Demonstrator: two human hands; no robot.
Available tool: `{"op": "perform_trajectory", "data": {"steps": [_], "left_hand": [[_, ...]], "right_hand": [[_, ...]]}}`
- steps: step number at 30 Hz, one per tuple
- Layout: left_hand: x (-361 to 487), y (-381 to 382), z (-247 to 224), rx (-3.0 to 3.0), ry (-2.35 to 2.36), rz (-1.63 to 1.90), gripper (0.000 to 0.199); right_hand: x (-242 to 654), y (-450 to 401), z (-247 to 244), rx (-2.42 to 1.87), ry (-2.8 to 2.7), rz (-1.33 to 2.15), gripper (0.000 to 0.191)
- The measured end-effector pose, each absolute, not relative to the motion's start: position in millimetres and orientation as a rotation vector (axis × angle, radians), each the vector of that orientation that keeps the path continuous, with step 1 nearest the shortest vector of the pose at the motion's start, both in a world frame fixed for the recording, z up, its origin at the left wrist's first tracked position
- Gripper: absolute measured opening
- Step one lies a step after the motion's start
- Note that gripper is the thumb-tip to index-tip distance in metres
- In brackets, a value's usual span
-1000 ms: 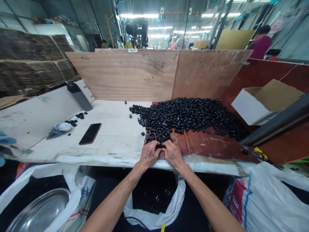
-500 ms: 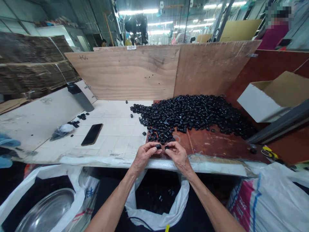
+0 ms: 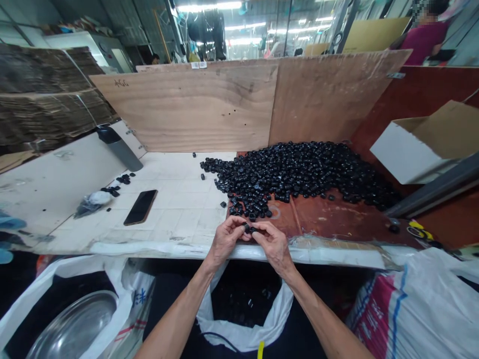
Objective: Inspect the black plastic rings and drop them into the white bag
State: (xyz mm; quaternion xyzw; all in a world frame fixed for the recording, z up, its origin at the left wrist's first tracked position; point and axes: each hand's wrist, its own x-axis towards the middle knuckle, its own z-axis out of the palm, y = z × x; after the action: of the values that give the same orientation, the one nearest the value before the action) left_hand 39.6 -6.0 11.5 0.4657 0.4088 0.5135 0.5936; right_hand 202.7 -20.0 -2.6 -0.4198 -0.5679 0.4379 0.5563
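Observation:
My left hand [image 3: 225,239] pinches a small black piece [image 3: 246,227] between thumb and fingers above the table's front edge. Close beside it, my right hand [image 3: 274,243] grips another small black piece [image 3: 252,230]; the two pieces meet or nearly meet. Just beyond my fingers spreads a big heap of small black pieces [image 3: 299,167] on the red-brown board. Below my hands hangs an open white sack [image 3: 239,339] with dark pieces inside.
A phone [image 3: 141,207], a grey bottle [image 3: 121,149] and a plastic bag [image 3: 93,203] lie at left. A white box [image 3: 409,152] stands right. Wooden boards [image 3: 194,109] close the back; a person [image 3: 422,40] is beyond. A metal bowl [image 3: 78,324] sits in the left sack.
My hands have come together, bringing the two black pieces close to each other. The camera view has shifted slightly.

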Motion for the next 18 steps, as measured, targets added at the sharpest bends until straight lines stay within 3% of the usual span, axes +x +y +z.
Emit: {"op": "perform_trajectory", "data": {"steps": [8,18], "left_hand": [[37,-8,8,1.117,0.957,1.137,0.042],[32,-7,13,0.935,0.755,1.217,0.038]], "right_hand": [[203,-24,-6,-1.022,-1.391,0.951,0.017],[203,-26,9,-0.961,-1.298,0.94,0.014]]}}
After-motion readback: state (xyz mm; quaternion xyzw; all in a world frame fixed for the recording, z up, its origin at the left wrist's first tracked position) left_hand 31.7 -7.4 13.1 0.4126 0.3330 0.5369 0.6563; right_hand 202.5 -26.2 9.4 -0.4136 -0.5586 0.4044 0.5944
